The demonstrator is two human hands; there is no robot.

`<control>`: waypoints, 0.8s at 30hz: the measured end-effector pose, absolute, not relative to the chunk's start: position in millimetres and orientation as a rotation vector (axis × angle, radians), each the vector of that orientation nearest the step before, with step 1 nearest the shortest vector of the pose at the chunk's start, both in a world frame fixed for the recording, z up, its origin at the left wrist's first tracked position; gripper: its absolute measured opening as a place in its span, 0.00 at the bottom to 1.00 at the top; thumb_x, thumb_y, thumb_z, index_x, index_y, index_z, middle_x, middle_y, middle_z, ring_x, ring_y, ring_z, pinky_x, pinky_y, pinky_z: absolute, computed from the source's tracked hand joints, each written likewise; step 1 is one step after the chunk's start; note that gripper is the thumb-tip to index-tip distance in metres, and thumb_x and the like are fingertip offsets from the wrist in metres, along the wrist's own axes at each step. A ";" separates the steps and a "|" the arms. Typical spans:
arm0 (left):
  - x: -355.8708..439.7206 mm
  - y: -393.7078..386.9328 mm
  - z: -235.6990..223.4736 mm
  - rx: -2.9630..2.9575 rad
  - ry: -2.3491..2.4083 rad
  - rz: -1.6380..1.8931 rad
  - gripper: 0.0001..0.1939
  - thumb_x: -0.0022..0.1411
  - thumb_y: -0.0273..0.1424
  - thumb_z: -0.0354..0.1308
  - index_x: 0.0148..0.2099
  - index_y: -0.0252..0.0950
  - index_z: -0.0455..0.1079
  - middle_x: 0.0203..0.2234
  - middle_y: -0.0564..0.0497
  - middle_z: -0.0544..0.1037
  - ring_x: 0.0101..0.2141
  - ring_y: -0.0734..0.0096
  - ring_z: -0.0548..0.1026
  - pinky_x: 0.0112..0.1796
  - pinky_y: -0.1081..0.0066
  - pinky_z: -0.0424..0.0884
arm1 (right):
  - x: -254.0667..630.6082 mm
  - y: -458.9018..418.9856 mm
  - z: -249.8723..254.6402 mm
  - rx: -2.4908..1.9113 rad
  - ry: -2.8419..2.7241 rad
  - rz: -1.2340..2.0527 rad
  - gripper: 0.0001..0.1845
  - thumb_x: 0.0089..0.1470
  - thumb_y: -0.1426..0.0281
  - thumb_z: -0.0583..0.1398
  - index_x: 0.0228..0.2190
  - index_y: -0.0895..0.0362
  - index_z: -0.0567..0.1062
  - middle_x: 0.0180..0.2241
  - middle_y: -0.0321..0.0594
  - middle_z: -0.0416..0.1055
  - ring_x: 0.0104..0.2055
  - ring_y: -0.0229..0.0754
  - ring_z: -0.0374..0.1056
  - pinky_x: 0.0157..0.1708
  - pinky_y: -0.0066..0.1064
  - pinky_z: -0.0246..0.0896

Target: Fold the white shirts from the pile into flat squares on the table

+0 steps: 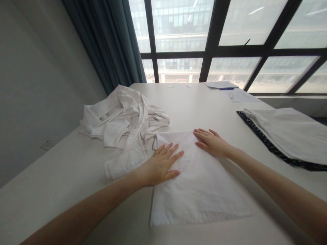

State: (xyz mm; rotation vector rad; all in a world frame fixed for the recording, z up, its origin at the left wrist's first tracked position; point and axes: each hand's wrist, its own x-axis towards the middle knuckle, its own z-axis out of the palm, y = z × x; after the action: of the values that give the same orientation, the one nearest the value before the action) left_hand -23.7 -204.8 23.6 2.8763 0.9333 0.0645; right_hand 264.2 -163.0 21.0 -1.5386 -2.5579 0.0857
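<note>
Wall (48, 78), grey and in shade, filled the far left, with a socket (47, 145) low on it. Next came a dark blue curtain (109, 41), hanging in folds beside a black-framed window (182, 30). Below it, on the left of the white desk (189, 105), a crumpled pile of white fabric (125, 115) lay in loose folds. Just beside the pile, the left hand (163, 166) rested palm down, its grip spread, on the left part of a white cloth (199, 197). This cloth lay flat on the desk in front of the person, between the two forearms. At its far right corner the right hand (211, 143) lay flat too, its grip spread with the thumb apart from the fingers. Farther back to the right were papers (245, 95) and a blue pen (226, 89). At the far right, folded white fabric (293, 132) lay over a black piece with white marks (277, 153).
</note>
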 end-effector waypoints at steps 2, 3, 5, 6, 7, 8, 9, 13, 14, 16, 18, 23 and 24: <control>-21.5 -196.5 22.8 2.876 0.907 0.065 0.33 0.69 0.47 0.46 0.69 0.38 0.49 0.68 0.39 0.50 0.67 0.53 0.46 0.63 0.50 0.45 | 260.4 -160.8 22.5 -1.568 -2.530 0.000 0.26 0.65 0.60 0.47 0.59 0.56 0.64 0.61 0.52 0.62 0.65 0.52 0.55 0.62 0.56 0.43; -20.3 -192.6 22.3 2.876 0.900 0.068 0.33 0.69 0.47 0.46 0.69 0.37 0.48 0.68 0.39 0.49 0.67 0.53 0.45 0.63 0.51 0.45 | 257.7 -160.3 22.6 -1.579 -2.514 -0.026 0.26 0.64 0.61 0.47 0.58 0.58 0.65 0.60 0.54 0.63 0.64 0.53 0.55 0.62 0.57 0.42; -18.1 -186.2 21.3 2.873 0.897 0.075 0.34 0.69 0.47 0.46 0.69 0.36 0.47 0.68 0.39 0.49 0.67 0.54 0.45 0.63 0.52 0.44 | 251.3 -162.0 21.6 -1.581 -2.497 -0.056 0.25 0.64 0.64 0.48 0.57 0.62 0.66 0.60 0.57 0.63 0.65 0.55 0.54 0.63 0.56 0.43; -17.2 -183.9 21.0 2.870 0.900 0.074 0.35 0.69 0.48 0.46 0.69 0.34 0.47 0.68 0.38 0.49 0.67 0.54 0.45 0.63 0.52 0.44 | 248.0 -164.8 20.5 -1.572 -2.501 -0.062 0.25 0.64 0.65 0.49 0.57 0.64 0.66 0.60 0.58 0.62 0.65 0.55 0.54 0.63 0.54 0.45; -16.5 -182.4 20.6 2.869 0.905 0.070 0.36 0.69 0.48 0.46 0.70 0.33 0.46 0.68 0.38 0.49 0.67 0.55 0.45 0.63 0.53 0.44 | 244.9 -169.3 19.1 -1.554 -2.509 -0.060 0.25 0.64 0.65 0.49 0.57 0.64 0.66 0.60 0.58 0.62 0.65 0.54 0.54 0.63 0.51 0.47; -16.1 -181.5 20.2 2.869 0.910 0.065 0.37 0.69 0.48 0.46 0.70 0.31 0.45 0.68 0.37 0.48 0.67 0.54 0.44 0.63 0.53 0.43 | 242.1 -175.3 17.5 -1.527 -2.521 -0.052 0.25 0.64 0.65 0.48 0.57 0.65 0.66 0.61 0.57 0.62 0.65 0.53 0.54 0.62 0.49 0.50; -15.8 -181.1 19.8 2.871 0.915 0.065 0.37 0.68 0.48 0.46 0.70 0.29 0.45 0.68 0.37 0.48 0.67 0.54 0.44 0.63 0.54 0.43 | 240.0 -182.8 16.1 -1.494 -2.531 -0.040 0.25 0.65 0.65 0.48 0.57 0.65 0.66 0.61 0.57 0.62 0.64 0.52 0.55 0.62 0.47 0.52; -16.4 -182.1 17.9 2.883 0.916 0.115 0.38 0.68 0.49 0.45 0.70 0.29 0.44 0.68 0.37 0.48 0.67 0.54 0.44 0.63 0.54 0.43 | 237.3 -220.7 13.4 -1.390 -2.558 0.018 0.28 0.66 0.61 0.46 0.61 0.62 0.63 0.63 0.55 0.59 0.66 0.52 0.53 0.62 0.50 0.52; -16.7 -182.3 17.6 2.883 0.914 0.128 0.38 0.68 0.49 0.45 0.70 0.30 0.44 0.68 0.37 0.48 0.67 0.55 0.44 0.63 0.54 0.44 | 237.8 -230.2 13.8 -1.382 -2.574 0.033 0.29 0.66 0.59 0.47 0.62 0.62 0.61 0.63 0.55 0.57 0.66 0.53 0.51 0.63 0.50 0.51; -17.2 -181.9 17.5 2.881 0.909 0.136 0.38 0.68 0.50 0.45 0.70 0.31 0.44 0.68 0.38 0.49 0.67 0.55 0.44 0.63 0.55 0.44 | 239.6 -247.5 15.2 -1.363 -2.617 0.055 0.34 0.64 0.54 0.48 0.64 0.61 0.57 0.65 0.54 0.54 0.67 0.55 0.47 0.63 0.52 0.49; -17.5 -180.7 18.0 2.877 0.899 0.124 0.41 0.66 0.52 0.47 0.70 0.31 0.44 0.68 0.37 0.49 0.67 0.54 0.44 0.63 0.55 0.44 | 241.6 -261.4 16.1 -1.322 -2.657 0.054 0.39 0.62 0.50 0.49 0.66 0.59 0.52 0.66 0.53 0.50 0.68 0.57 0.44 0.62 0.55 0.48; -16.4 -179.6 20.8 2.914 0.906 0.068 0.46 0.63 0.56 0.48 0.70 0.29 0.44 0.68 0.36 0.49 0.67 0.52 0.45 0.63 0.54 0.44 | 245.0 -279.3 13.5 -1.256 -2.684 -0.016 0.45 0.60 0.47 0.51 0.68 0.56 0.42 0.67 0.53 0.46 0.68 0.59 0.43 0.61 0.58 0.48; -15.8 -181.6 21.4 2.933 0.925 0.066 0.45 0.63 0.56 0.48 0.69 0.29 0.45 0.67 0.36 0.49 0.67 0.52 0.45 0.63 0.54 0.43 | 245.2 -280.3 12.8 -1.256 -2.688 -0.027 0.45 0.60 0.47 0.51 0.68 0.56 0.42 0.67 0.53 0.46 0.68 0.60 0.43 0.60 0.58 0.48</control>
State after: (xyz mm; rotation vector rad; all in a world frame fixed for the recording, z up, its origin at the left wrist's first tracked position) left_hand -15.8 -181.6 21.4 2.9327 0.9249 0.0665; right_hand 245.2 -280.3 12.8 -1.2563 -2.6884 -0.0265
